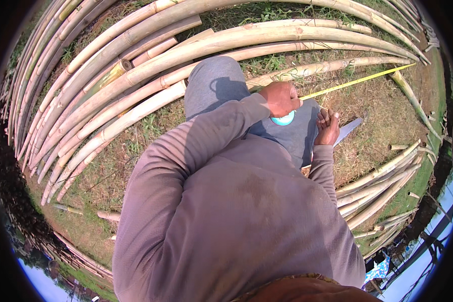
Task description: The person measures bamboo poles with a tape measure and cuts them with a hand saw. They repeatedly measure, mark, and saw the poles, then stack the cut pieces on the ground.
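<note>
Over gray trousers point(214, 75), the left hand point(281, 99) has its grip closed on a turquoise tape measure point(284, 120), hiding most of the case. The right hand point(328, 128) curls its fingers beside the thigh; I cannot tell whether its grip holds anything. A pale blade point(348, 131) shows beside it. Yellow tape point(357, 82) stretches right, past the end of a greenish pole point(412, 103). Shorter poles point(380, 191) lie bundled rightward; long bamboo poles point(221, 48) block the ground beyond the knees.

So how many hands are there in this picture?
2: the left hand, holding a turquoise tape measure, and the right hand, beside a pale blade. I see no others.
</note>
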Motion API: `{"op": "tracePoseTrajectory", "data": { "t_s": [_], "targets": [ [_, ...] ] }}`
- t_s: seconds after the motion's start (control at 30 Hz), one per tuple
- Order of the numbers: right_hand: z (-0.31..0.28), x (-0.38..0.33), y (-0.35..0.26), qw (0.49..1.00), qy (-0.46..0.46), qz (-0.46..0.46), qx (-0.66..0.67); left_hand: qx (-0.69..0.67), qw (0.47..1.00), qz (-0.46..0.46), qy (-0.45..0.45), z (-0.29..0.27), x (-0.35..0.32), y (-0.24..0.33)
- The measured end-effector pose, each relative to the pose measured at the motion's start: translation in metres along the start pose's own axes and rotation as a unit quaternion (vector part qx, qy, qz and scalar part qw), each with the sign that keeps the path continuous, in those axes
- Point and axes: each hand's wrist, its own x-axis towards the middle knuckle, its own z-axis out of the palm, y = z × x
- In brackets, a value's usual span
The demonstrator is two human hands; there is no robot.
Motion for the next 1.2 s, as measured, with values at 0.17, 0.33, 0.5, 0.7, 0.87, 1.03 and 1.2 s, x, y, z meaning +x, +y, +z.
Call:
{"op": "tracePoseTrajectory", "data": {
  "t_s": [0.17,0.33,0.5,0.7,0.87,1.03,1.2],
  "targets": [
    [0.05,0.087,-0.115,0.899,-0.076,0.043,0.43,0.012,1.0,0.024,-0.008,0.006,0.003,0.019],
    [-0.001,0.159,-0.136,0.918,-0.041,0.036,0.392,-0.029,0.997,0.068,0.016,-0.033,-0.045,-0.009],
    [0.016,0.148,-0.149,0.922,-0.02,0.002,0.386,-0.054,0.998,0.019,0.023,-0.066,-0.102,-0.039],
    [0.02,0.169,-0.151,0.919,-0.036,0.015,0.393,-0.113,0.993,-0.008,0.035,-0.094,-0.153,-0.079],
    [0.096,0.105,-0.134,0.957,-0.181,0.049,0.222,-0.167,0.984,-0.038,0.045,-0.102,-0.168,-0.094],
    [0.175,0.044,-0.116,0.834,-0.532,-0.089,-0.113,-0.28,0.947,-0.077,0.137,-0.099,-0.194,-0.126],
    [0.248,0.04,-0.077,0.626,-0.29,-0.528,-0.496,-0.35,0.898,-0.101,0.248,-0.114,-0.266,-0.162]
  ]
}}
